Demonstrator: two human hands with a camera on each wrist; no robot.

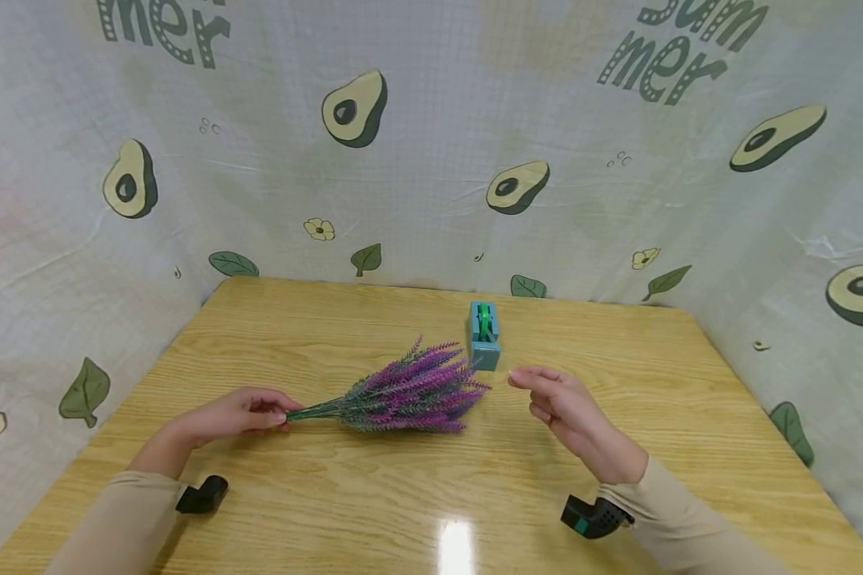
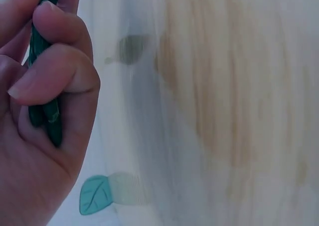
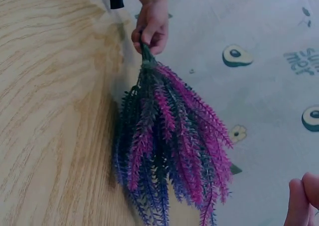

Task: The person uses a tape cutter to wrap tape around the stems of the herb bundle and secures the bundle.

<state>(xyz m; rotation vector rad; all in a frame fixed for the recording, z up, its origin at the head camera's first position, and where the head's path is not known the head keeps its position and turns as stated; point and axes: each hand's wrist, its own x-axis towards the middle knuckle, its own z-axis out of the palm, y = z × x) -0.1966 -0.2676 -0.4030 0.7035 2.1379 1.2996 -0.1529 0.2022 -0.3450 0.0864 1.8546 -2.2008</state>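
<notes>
A bunch of artificial lavender (image 1: 417, 391) with purple and pink flower spikes lies sideways over the table, its heads to the right. My left hand (image 1: 248, 415) grips its green stems; in the left wrist view the fingers curl round the stem ends (image 2: 52, 118). To the right of the flower heads is my right hand (image 1: 568, 407), thumb and index fingertips together, other fingers curled. Nothing shows between those fingertips. Just behind the flower tips stands a blue tape dispenser (image 1: 485, 357) with a green roll (image 1: 483, 318), a little left of and beyond my right hand.
The wooden table (image 1: 316, 503) reaches back to a hanging white cloth (image 1: 431, 224) printed with avocados and leaves. The cloth also closes off the left and right sides. Black cameras sit on both wrists.
</notes>
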